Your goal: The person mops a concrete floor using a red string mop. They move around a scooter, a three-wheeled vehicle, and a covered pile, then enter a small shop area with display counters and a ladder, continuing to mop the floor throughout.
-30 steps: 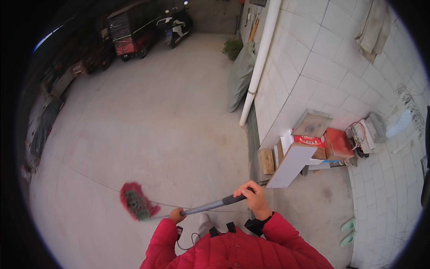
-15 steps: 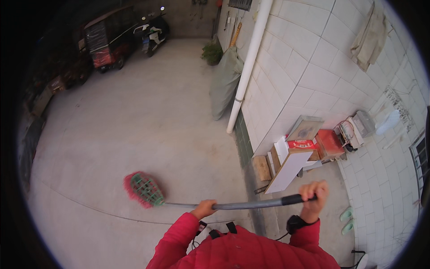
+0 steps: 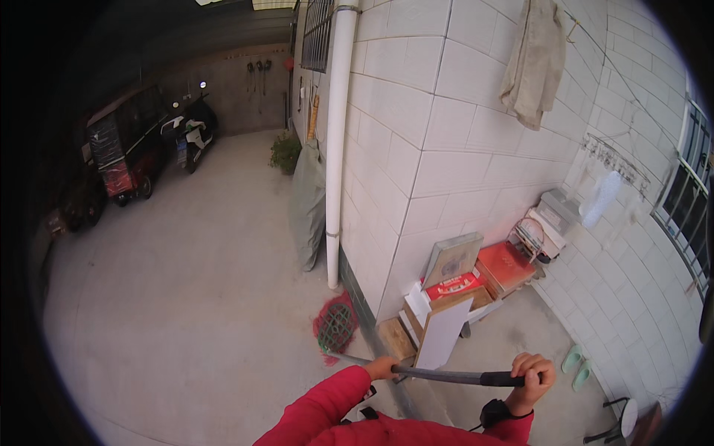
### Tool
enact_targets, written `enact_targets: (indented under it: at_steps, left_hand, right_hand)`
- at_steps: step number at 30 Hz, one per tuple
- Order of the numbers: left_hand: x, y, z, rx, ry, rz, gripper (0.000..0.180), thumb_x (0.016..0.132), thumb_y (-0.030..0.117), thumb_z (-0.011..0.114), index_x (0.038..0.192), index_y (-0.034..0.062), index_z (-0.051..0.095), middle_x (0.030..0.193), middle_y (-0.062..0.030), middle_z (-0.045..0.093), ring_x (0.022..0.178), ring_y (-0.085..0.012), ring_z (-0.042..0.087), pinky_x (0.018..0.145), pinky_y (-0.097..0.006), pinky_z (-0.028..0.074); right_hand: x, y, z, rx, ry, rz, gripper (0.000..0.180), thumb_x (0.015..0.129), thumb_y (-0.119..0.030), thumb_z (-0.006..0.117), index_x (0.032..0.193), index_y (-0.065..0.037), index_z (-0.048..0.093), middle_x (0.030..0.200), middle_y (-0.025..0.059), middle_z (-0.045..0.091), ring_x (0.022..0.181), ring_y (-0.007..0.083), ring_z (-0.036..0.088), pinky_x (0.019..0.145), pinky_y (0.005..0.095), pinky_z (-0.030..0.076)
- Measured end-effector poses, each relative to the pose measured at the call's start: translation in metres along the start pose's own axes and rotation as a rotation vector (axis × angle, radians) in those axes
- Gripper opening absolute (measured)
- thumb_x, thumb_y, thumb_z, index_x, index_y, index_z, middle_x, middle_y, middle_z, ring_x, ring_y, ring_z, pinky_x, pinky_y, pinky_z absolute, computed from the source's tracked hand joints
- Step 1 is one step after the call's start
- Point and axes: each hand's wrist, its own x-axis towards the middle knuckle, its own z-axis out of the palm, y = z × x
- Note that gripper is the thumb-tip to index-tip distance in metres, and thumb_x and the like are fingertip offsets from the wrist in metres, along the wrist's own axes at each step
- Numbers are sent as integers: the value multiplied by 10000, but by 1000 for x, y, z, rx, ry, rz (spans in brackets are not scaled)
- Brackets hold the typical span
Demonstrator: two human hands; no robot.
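Note:
I hold a long grey-handled broom (image 3: 439, 375) with both hands. Its red and green head (image 3: 336, 327) rests on the concrete floor (image 3: 186, 297) close to the base of the white tiled wall (image 3: 446, 149), just below the white drainpipe (image 3: 336, 149). My left hand (image 3: 381, 367) grips the middle of the handle. My right hand (image 3: 529, 372) closes around the dark grip at the handle's end. Both arms wear red sleeves, and a dark watch sits on my right wrist.
Stacked boxes and boards (image 3: 454, 290) lean at the wall's corner, with a white panel (image 3: 442, 333) in front. A grey cover (image 3: 306, 204) and a potted plant (image 3: 285, 152) stand by the wall. A dark vehicle (image 3: 123, 149) and scooter (image 3: 195, 137) are parked far left. Green slippers (image 3: 578, 364) lie at right.
The broom head has swept from the open floor on the left toward the wall base by the drainpipe. My view has tilted up toward the wall.

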Motion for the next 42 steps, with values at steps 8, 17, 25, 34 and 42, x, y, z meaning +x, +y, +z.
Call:
enact_targets:
  at_steps: [8,17,25,34,42]
  left_hand:
    - [8,-36,-4,-88,143,-186,222,622,217,650,726,67,524,694,-144,545,679,-328,536,588,-407,411]
    - [-51,-85,-42,-63,578,-409,102,630,121,584,664,66,505,658,-155,536,659,-356,526,575,-413,403]
    - [-183,-131,-66,85,825,-727,105,647,140,589,661,76,507,625,-140,532,615,-339,525,524,-391,401]
    - [-392,-177,-115,114,645,-1120,250,600,261,687,684,72,546,656,-134,573,670,-319,564,601,-400,445]
    - [-375,-196,-226,165,657,-922,247,641,271,682,699,74,544,640,-134,559,634,-336,543,561,-398,430]
  right_hand:
    - [28,78,0,177,-16,88,206,768,-114,528,656,-49,369,535,75,426,438,162,436,428,258,346]
    - [40,162,86,370,-210,221,246,733,-139,561,607,-62,365,487,56,431,407,171,455,419,271,351]
    - [7,222,197,575,-495,486,86,728,-25,491,692,-24,413,610,89,475,543,206,492,517,320,409]
    - [-76,272,377,577,-640,1069,58,775,9,444,721,-9,452,740,115,589,721,170,563,714,285,431]
    - [-16,254,439,497,-547,894,131,798,-53,432,680,-37,378,621,93,464,593,215,496,650,373,429]
